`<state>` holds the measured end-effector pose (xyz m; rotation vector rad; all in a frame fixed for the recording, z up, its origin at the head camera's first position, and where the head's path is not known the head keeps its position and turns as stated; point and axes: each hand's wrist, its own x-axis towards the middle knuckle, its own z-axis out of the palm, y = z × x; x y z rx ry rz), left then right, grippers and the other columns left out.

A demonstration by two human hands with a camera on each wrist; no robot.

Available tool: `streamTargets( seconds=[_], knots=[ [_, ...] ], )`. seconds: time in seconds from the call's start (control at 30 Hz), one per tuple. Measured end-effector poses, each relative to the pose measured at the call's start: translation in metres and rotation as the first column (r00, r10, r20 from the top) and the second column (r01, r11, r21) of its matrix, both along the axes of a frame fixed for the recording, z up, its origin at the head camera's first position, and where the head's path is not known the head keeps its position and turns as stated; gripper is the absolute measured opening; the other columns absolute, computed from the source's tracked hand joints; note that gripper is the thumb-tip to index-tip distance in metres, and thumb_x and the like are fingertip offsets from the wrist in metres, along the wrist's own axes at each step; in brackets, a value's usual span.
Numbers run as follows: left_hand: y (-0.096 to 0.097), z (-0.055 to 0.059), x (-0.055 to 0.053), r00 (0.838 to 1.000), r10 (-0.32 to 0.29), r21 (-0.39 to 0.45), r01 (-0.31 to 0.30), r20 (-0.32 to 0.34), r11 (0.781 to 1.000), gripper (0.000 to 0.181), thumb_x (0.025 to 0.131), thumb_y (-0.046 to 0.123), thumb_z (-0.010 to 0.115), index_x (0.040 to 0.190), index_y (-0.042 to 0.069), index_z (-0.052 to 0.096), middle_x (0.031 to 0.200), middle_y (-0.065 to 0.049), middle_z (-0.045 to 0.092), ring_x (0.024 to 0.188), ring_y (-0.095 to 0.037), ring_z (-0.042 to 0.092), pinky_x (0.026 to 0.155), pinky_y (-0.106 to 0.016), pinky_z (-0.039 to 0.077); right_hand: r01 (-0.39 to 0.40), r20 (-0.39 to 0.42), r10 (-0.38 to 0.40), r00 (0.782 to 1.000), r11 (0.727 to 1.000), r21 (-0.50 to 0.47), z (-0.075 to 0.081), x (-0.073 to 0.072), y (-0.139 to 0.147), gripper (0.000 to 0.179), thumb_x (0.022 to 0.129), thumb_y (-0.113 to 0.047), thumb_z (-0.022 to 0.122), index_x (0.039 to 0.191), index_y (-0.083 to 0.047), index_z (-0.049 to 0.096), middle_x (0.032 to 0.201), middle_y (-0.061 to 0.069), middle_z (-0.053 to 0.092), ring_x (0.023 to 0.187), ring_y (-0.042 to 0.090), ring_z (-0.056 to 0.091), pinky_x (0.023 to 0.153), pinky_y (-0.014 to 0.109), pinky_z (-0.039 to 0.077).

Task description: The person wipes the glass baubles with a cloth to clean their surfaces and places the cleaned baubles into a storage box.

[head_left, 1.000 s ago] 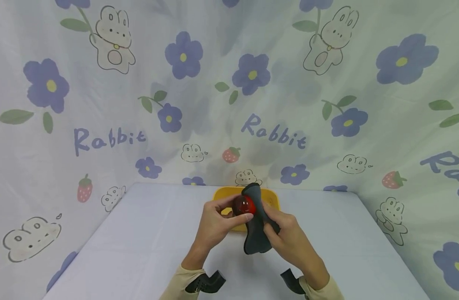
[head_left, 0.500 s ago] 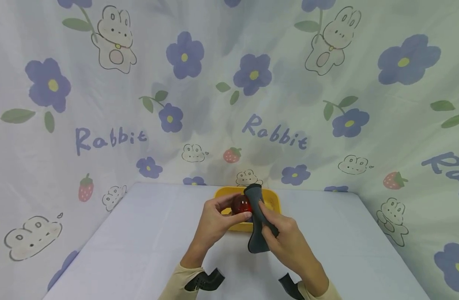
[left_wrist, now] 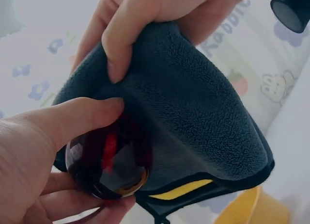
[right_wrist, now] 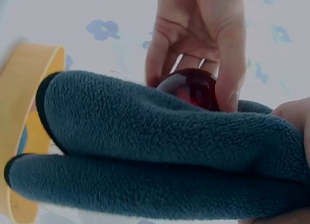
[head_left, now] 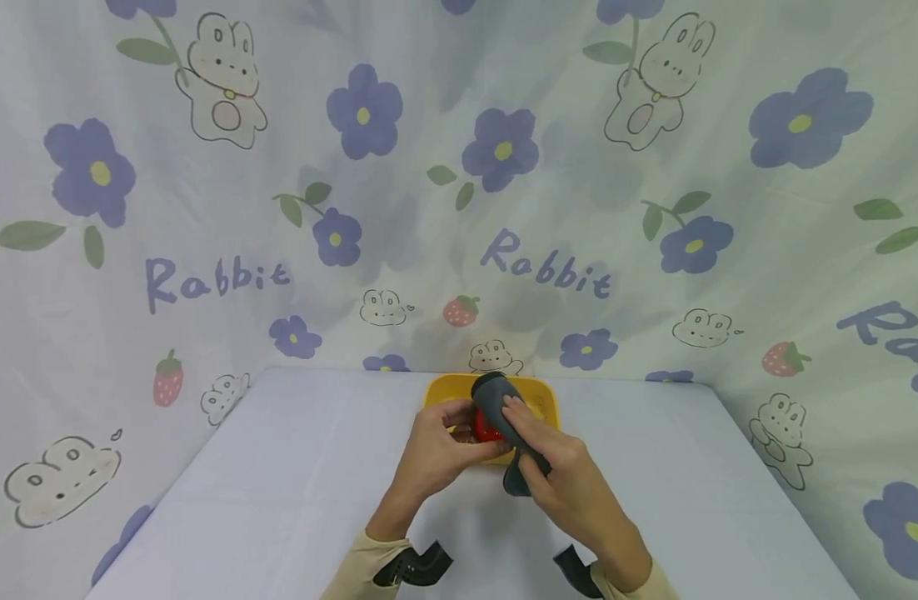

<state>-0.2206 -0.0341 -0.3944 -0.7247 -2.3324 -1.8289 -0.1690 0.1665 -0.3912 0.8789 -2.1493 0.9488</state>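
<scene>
A shiny, see-through dark red ball is held by my left hand, thumb on the near side and fingers beneath. In the left wrist view the ball looks glassy. My right hand grips a plush grey-blue cloth with a black border. The folded cloth lies against the ball in the right wrist view and hides part of it. Thumb and fingertips of the right hand pinch the cloth from above in the left wrist view.
Behind the hands, a yellow plastic tub stands on the white-covered table. Something blue shows inside it in the right wrist view. A curtain printed with rabbits and flowers hangs behind the table.
The cloth has swung left and tilted over the ball, covering more of it. My right hand has moved slightly left with it. The left hand still holds the ball in nearly the same place.
</scene>
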Motion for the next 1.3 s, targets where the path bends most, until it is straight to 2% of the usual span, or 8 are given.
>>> streamTargets(
  seconds=[0.2,0.3,0.4,0.47,0.83,1.0,1.1,1.3],
  knots=[
    [0.000,-0.002,0.002,0.998,-0.052,-0.025,0.051,-0.037,0.998,0.045,0.077,0.023,0.093,0.119,0.022,0.077,0.109,0.002,0.079,0.087,-0.014,0.074,0.083,-0.030,0.064,0.008,0.059,-0.008,0.998,1.000,0.012,-0.001,-0.004,0.005,0.060,0.087,0.015,0.061,0.144,-0.004,0.060,0.144,0.016,0.063,0.130,0.032,0.064,0.100,0.041,0.058],
    [0.001,-0.002,0.003,0.994,-0.087,-0.047,0.084,-0.059,0.995,0.045,0.078,0.026,0.092,0.120,0.026,0.076,0.106,0.003,0.079,0.083,-0.013,0.073,0.077,-0.028,0.063,-0.007,0.121,0.008,0.993,1.000,-0.009,0.000,-0.007,0.009,0.059,0.089,0.016,0.059,0.145,-0.004,0.059,0.143,0.016,0.064,0.115,0.023,0.071,0.089,0.029,0.063],
    [0.001,-0.003,0.004,0.990,-0.115,-0.052,0.111,-0.079,0.992,0.046,0.079,0.025,0.091,0.122,0.026,0.075,0.102,0.001,0.079,0.078,-0.013,0.072,0.073,-0.028,0.063,-0.030,0.184,0.037,0.982,0.999,-0.044,0.000,-0.009,0.013,0.058,0.090,0.016,0.056,0.145,-0.003,0.058,0.139,0.017,0.067,0.094,0.015,0.066,0.072,0.020,0.055],
    [0.001,-0.003,0.004,0.989,-0.118,-0.048,0.114,-0.091,0.992,0.047,0.080,0.025,0.091,0.124,0.026,0.074,0.101,0.001,0.079,0.077,-0.014,0.070,0.072,-0.028,0.062,-0.041,0.216,0.054,0.975,0.997,-0.064,0.000,-0.011,0.014,0.058,0.091,0.015,0.055,0.146,-0.004,0.058,0.135,0.017,0.069,0.086,0.013,0.062,0.067,0.020,0.052],
    [-0.001,0.000,0.004,0.992,-0.104,0.027,0.106,-0.078,0.994,0.051,0.080,0.020,0.090,0.128,0.019,0.074,0.115,-0.004,0.077,0.086,-0.016,0.074,0.083,-0.029,0.064,-0.032,0.317,0.075,0.945,0.990,-0.139,-0.003,-0.013,0.014,0.055,0.095,0.010,0.053,0.148,-0.005,0.056,0.131,0.014,0.072,0.087,0.014,0.064,0.070,0.023,0.057],
    [-0.002,0.001,0.005,0.993,-0.093,0.060,0.097,-0.066,0.993,0.050,0.082,0.019,0.089,0.129,0.014,0.073,0.116,-0.011,0.077,0.083,-0.015,0.073,0.081,-0.027,0.064,-0.036,0.323,0.088,0.942,0.986,-0.164,-0.003,-0.012,0.013,0.056,0.096,0.009,0.054,0.149,-0.007,0.054,0.132,0.014,0.071,0.087,0.013,0.066,0.075,0.023,0.061],
    [-0.002,0.002,0.005,0.995,-0.085,0.091,0.090,-0.055,0.992,0.051,0.082,0.018,0.088,0.130,0.014,0.072,0.121,-0.011,0.076,0.090,-0.016,0.075,0.084,-0.028,0.064,-0.032,0.317,0.083,0.945,0.986,-0.162,-0.004,-0.012,0.012,0.057,0.096,0.009,0.055,0.150,-0.008,0.053,0.133,0.013,0.071,0.090,0.012,0.067,0.079,0.024,0.063],
    [-0.002,0.003,0.005,0.998,-0.021,0.109,0.027,-0.053,0.994,0.051,0.081,0.022,0.089,0.129,0.017,0.073,0.121,-0.007,0.077,0.100,-0.019,0.070,0.083,-0.027,0.064,-0.042,0.318,0.091,0.944,0.987,-0.156,-0.004,-0.010,0.011,0.058,0.097,0.008,0.055,0.153,-0.007,0.050,0.137,0.014,0.069,0.102,0.014,0.072,0.087,0.030,0.064]
  ],
)
